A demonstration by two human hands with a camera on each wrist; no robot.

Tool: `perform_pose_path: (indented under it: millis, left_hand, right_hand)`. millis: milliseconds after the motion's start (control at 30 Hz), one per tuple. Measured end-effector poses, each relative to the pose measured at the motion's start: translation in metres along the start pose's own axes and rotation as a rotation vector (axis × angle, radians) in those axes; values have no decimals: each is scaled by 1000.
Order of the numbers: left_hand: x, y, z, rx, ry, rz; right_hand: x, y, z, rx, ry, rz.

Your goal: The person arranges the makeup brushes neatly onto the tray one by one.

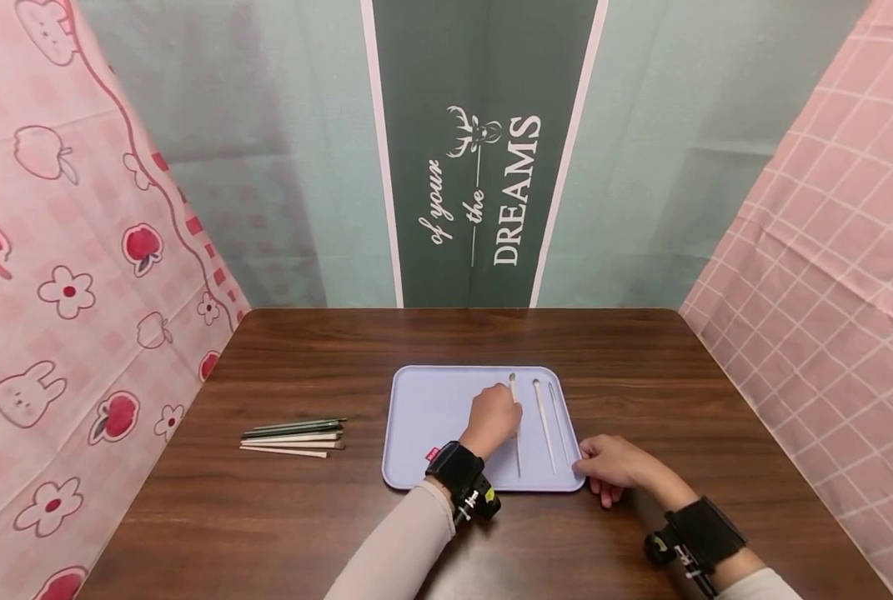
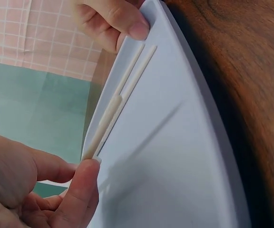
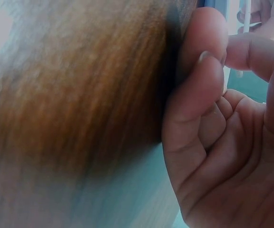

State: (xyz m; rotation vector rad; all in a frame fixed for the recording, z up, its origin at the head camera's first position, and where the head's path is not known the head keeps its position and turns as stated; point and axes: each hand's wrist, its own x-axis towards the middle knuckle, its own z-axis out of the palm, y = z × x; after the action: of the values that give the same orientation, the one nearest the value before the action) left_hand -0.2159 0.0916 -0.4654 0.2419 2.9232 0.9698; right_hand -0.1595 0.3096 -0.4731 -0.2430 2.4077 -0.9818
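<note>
My left hand (image 1: 494, 417) is over the lavender tray (image 1: 434, 392), pinching a slim cream makeup brush (image 2: 107, 121) between thumb and fingertips. The brush's head points to the far side and its handle toward the near rim. To its right, two more pale sticks lie lengthwise in the tray: a makeup brush (image 1: 544, 421) and a thinner one (image 1: 560, 423) by the right wall. My right hand (image 1: 614, 462) grips the tray's near right corner, its thumb on the rim and the other fingers curled outside. Part of the held brush is hidden behind the left hand.
Left of the tray, several brushes with green handles (image 1: 288, 428) and cream handles (image 1: 288, 445) lie in a loose bunch on the brown wooden table (image 1: 326, 358). A red tag (image 1: 433, 454) shows at the tray's near side. Printed curtains hang around the table.
</note>
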Motion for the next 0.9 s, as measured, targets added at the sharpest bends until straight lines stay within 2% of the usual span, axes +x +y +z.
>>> perform_pose_path:
  millis: [167, 500, 733, 900]
  left_hand:
    - [1, 2, 1, 35, 34, 12]
    - [4, 8, 6, 58, 31, 33]
    - [6, 10, 10, 146, 61, 81]
    - [6, 11, 13, 158, 58, 95]
  right_hand:
    - [0, -1, 0, 1, 2, -2]
    - [0, -2, 0, 1, 10, 5]
    - [0, -1, 1, -5, 10, 7]
    - [0, 0, 1, 1, 11, 3]
